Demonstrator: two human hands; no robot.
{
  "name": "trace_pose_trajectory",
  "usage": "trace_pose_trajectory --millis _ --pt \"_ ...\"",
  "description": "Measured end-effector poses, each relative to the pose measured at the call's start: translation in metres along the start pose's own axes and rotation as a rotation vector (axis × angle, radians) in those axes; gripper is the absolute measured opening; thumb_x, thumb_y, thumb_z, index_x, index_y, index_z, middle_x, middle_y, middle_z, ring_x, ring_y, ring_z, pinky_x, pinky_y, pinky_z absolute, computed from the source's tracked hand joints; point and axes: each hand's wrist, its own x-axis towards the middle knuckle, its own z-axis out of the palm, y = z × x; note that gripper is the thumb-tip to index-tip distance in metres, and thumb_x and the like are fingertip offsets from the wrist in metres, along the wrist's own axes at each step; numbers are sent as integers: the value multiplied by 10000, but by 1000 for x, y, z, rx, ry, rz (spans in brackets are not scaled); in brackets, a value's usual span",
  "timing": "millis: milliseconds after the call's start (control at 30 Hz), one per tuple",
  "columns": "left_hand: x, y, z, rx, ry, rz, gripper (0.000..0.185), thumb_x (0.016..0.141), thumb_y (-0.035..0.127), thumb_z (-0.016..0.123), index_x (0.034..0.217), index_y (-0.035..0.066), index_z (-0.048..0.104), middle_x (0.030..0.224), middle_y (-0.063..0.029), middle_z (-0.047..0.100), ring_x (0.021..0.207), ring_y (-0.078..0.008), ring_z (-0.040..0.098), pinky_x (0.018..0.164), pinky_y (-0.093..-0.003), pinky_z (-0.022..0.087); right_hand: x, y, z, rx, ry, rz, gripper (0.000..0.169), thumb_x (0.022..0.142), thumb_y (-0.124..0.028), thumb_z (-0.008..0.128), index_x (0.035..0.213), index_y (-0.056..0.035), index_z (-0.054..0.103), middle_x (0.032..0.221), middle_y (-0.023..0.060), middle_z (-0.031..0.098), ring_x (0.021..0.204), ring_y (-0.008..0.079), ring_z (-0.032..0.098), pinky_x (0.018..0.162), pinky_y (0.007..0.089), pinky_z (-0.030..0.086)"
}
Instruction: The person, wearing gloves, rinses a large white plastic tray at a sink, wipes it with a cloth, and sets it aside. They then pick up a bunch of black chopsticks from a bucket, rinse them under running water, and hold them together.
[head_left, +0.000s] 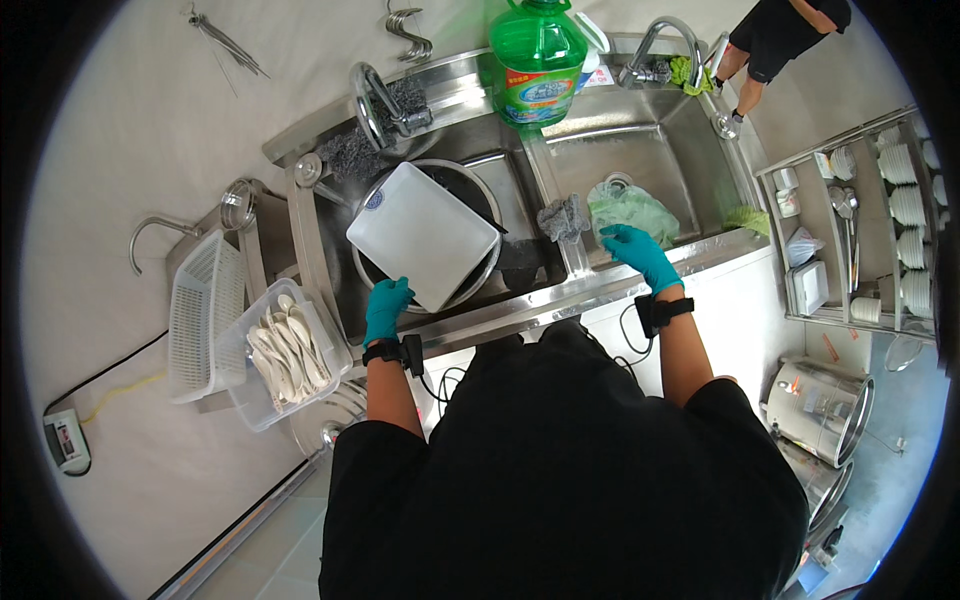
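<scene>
My left hand (388, 309), in a teal glove, grips the near edge of a white rectangular tray (421, 236) with a round blue mark at one corner. The tray lies tilted across a round metal basin (491, 196) in the left sink bowl (525, 214). My right hand (637, 255), gloved alike, is over the near part of the right sink bowl (619, 142). Its fingers are apart and overlap a crumpled, pale green plastic bag (637, 210); whether they touch it, I cannot tell. A grey scrubbing cloth (564, 218) rests on the divider between the bowls.
A large green detergent bottle (538, 67) stands behind the divider. Two faucets (371, 105) (664, 45) arch over the bowls. At left are a tub of white spoons (289, 352) and a white basket (202, 322). A dish rack (847, 225) and another person (780, 37) are at right.
</scene>
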Motion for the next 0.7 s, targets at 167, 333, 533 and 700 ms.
trace_pose_trajectory --millis 167,333,533,700 --pt "2 -3 2 34 55 126 290 875 267 567 850 -13 638 758 -62 642 650 -125 569 611 -258 463 0 26 -25 -274 24 28 398 764 -349 612 1069 -93 612 917 147 648 836 291 627 747 356 487" --pt "-21 6 33 269 45 220 294 860 300 588 846 16 663 747 -57 635 682 -141 567 654 -283 462 -2 90 -32 -305 122 -35 346 758 -298 627 1047 -108 623 896 129 639 826 285 619 744 367 483" --pt "-45 3 81 518 -11 277 308 827 304 579 737 13 626 646 -194 568 596 -286 581 590 -368 459 -10 130 -27 -390 399 -397 206 780 -104 613 984 -90 644 877 119 602 793 273 588 750 347 463" --pt "-47 11 83 341 10 260 257 808 269 611 732 24 622 657 -146 581 593 -275 573 593 -359 462 -7 120 -38 -227 328 -352 204 775 -134 618 972 -89 648 907 137 590 832 301 577 755 365 462"
